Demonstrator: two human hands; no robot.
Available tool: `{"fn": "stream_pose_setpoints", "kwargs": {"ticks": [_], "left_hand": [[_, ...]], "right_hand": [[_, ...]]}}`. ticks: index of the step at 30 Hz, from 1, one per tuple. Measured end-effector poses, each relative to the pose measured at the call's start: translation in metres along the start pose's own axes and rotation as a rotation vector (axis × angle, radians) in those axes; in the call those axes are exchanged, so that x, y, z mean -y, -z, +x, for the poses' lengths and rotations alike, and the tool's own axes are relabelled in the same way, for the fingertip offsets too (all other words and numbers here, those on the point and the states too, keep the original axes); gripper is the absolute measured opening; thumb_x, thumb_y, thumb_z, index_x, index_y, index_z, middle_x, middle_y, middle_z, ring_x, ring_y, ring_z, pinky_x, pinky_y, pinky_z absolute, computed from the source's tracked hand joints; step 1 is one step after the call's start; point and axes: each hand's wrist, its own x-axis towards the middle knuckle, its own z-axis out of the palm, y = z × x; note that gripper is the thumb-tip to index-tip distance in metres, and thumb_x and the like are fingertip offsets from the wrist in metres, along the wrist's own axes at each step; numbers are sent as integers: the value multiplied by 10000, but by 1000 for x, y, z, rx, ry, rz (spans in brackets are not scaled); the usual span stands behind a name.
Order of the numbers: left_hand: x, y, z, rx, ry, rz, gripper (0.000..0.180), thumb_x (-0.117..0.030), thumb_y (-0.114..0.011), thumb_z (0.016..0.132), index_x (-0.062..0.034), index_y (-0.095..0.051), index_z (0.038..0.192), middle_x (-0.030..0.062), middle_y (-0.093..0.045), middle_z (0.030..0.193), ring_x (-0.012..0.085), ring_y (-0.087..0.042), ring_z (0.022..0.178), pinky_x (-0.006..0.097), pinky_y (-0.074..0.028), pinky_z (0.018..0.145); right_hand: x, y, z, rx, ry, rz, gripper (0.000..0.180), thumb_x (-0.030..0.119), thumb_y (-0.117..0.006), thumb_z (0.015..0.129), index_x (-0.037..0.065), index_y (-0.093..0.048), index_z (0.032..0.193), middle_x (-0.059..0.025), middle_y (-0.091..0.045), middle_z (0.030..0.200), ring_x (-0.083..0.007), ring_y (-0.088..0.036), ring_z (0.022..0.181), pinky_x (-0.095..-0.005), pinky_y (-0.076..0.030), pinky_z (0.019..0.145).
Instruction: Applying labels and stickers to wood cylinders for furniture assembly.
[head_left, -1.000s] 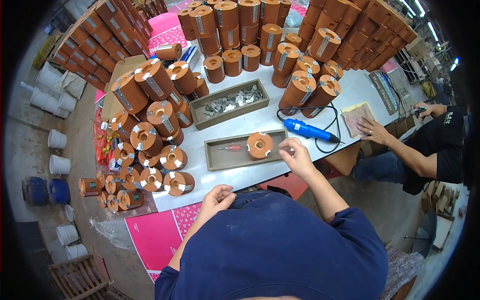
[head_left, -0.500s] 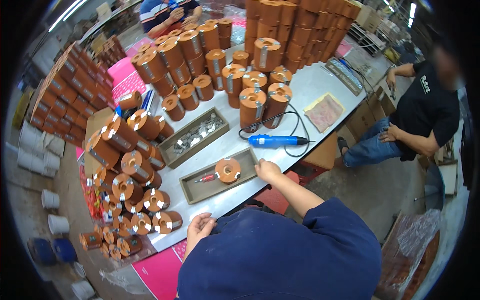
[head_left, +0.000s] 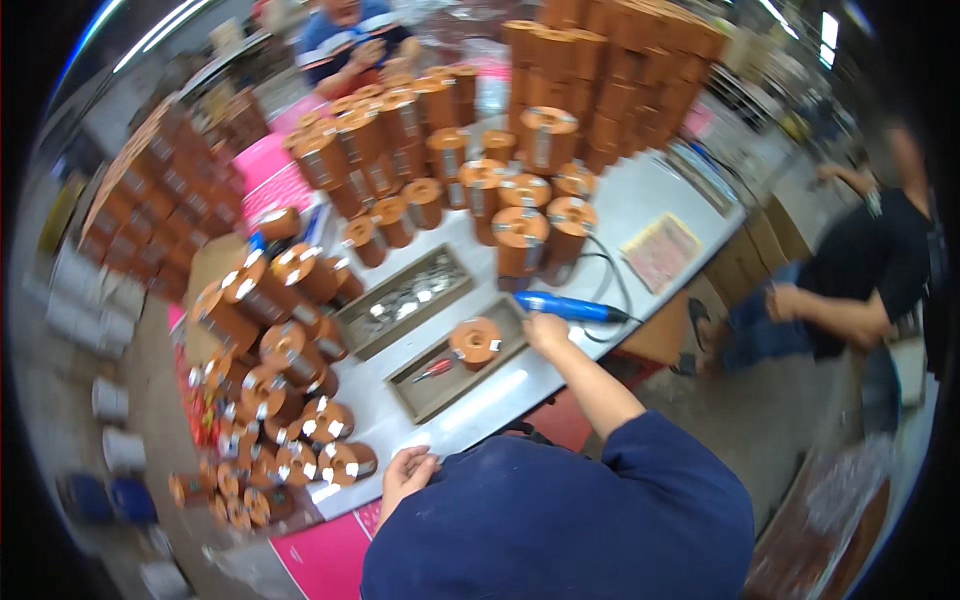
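Note:
My right hand (head_left: 546, 331) is at the right end of a shallow grey-brown tray (head_left: 405, 395), with its fingers bent over the end wall. The fingertips are partly hidden beside a blue electric screwdriver (head_left: 568, 307), which lies just beyond them. Inside the tray stands an orange-brown cylinder (head_left: 476, 343) with a hole in its top, and a small red-handled tool (head_left: 434, 369) lies to its left. Near the front edge of the table, my left hand (head_left: 408, 470) has loosely curled, parted fingers and nothing visible in it.
A second tray (head_left: 462, 290) holds small metal pieces. Similar cylinders crowd the left side (head_left: 270, 392) and back (head_left: 520, 228) of the table (head_left: 505, 388). A folded cloth (head_left: 662, 255) lies at the right. One person (head_left: 345, 55) sits across; another (head_left: 870, 260) stands right.
The tray's right end has slid away from me, closer to the metal-piece tray, along with my right hand. My left hand has barely moved. The whole view has shifted and tilted.

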Motion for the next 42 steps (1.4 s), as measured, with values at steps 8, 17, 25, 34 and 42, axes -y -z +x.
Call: {"fn": "stream_pose_setpoints", "kwargs": {"ticks": [8, 17, 25, 34, 42], "left_hand": [[7, 11, 2, -80, -164, 69, 345, -182, -601, 779, 28, -500, 1032, 96, -575, 886, 122, -553, 786, 236, -446, 674], [6, 56, -18, -453, -303, -45, 244, -94, -573, 794, 14, -510, 1004, 76, -580, 891, 121, -549, 807, 240, -441, 713], [-3, 146, -50, -764, -559, -270, 200, -43, -556, 800, 11, -502, 985, 51, -565, 863, 83, -526, 780, 206, -433, 683], [-30, 226, -37, -907, -631, -300, 197, -18, -532, 806, 14, -499, 997, 64, -568, 887, 93, -534, 800, 210, -431, 701], [-65, 266, -13, -935, -627, -201, 207, -23, -532, 808, 17, -491, 1006, 73, -563, 907, 103, -535, 829, 221, -431, 736]], "right_hand": [[-11, 41, 3, 82, 111, -109, 315, 271, -530, 759, -9, -576, 896, -193, -601, 691, -271, -612, 594, -357, -478, 594], [120, 142, 19, -295, 519, 191, 180, 182, -571, 769, 15, -586, 834, -145, -610, 686, -257, -600, 648, -341, -457, 616], [245, 131, -3, -192, 686, 306, 146, 112, -572, 775, -17, -565, 842, -95, -557, 598, -135, -516, 537, -257, -424, 542], [304, 136, 25, -207, 729, 319, 118, 80, -556, 790, -28, -548, 836, -41, -538, 609, -69, -471, 546, -218, -402, 517], [334, 132, 51, -191, 689, 306, 134, 81, -545, 806, -37, -548, 869, -27, -542, 639, -60, -465, 564, -204, -405, 523]]}}
